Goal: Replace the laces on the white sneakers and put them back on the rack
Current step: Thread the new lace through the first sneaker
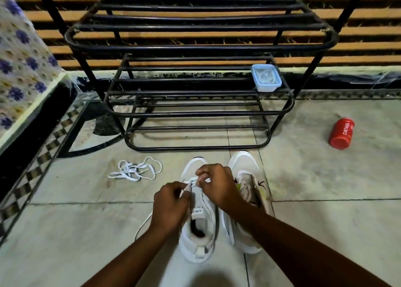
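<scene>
Two white sneakers stand side by side on the tiled floor, toes pointing at the rack. Over the left sneaker [198, 239] both my hands work at the lowest eyelets. My left hand [171, 204] pinches a white lace [141, 223] at the left eyelet row; the lace trails down the floor beside the shoe. My right hand [217, 182] pinches the lace end at the right eyelet row. The right sneaker [246, 167] has no lace in view and lies partly under my right forearm. A loose white lace [135, 169] is heaped on the floor to the left.
The black metal shoe rack [195, 113] stands just beyond the shoes, a pale blue lidded box [266, 77] on its middle shelf. A red can [341, 133] lies on the floor at right. A bed with a flowered cover [21, 69] borders the left.
</scene>
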Available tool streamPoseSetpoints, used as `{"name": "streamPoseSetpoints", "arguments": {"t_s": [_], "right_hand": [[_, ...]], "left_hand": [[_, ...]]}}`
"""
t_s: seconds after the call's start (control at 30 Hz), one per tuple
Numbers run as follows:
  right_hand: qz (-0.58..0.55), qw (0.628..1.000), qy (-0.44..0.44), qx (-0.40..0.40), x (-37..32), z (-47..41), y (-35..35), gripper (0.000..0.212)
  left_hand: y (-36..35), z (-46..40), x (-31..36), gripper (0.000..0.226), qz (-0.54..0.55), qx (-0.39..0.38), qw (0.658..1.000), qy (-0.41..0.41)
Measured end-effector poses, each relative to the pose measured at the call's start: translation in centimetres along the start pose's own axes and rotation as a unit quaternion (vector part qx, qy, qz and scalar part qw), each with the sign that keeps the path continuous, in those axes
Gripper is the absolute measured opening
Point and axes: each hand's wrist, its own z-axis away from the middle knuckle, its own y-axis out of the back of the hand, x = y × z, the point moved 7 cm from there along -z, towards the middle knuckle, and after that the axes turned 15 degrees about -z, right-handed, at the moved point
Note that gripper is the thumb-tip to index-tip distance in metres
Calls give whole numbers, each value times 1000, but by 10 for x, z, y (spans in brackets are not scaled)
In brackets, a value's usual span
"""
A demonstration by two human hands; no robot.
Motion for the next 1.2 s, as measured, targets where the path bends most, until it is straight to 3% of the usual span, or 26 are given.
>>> {"name": "streamPoseSetpoints", "arguments": {"t_s": [0.17, 0.33, 0.47, 0.7, 0.83, 0.93, 1.07, 1.2], "right_hand": [[-20, 1000, -5, 10, -1, -1, -2, 21], [-61, 998, 7, 29, 1, 2, -1, 13], [-101, 992, -33, 64, 9, 8, -2, 14], [-28, 997, -25, 63, 8, 8, -7, 12], [39, 998, -18, 38, 6, 8, -14, 14], [56, 997, -31, 33, 6, 7, -15, 16], [52, 997, -49, 29, 7, 7, -16, 21], [152, 983, 0, 100, -15, 38, -10, 29]], "left_hand": [[-4, 2, -10, 29, 115, -34, 991, 53], [-11, -1, -14, 30, 145, -51, 986, 71], [-12, -2, -16, 26, 147, -70, 984, 68], [-16, -5, -19, 10, 147, -80, 983, 75], [-19, -7, -23, 20, 241, -119, 957, 114], [-19, -14, -23, 20, 179, -118, 974, 70], [-17, -22, -20, 8, 111, -70, 989, 75], [-18, -29, -15, 15, 51, -76, 994, 51]]}}
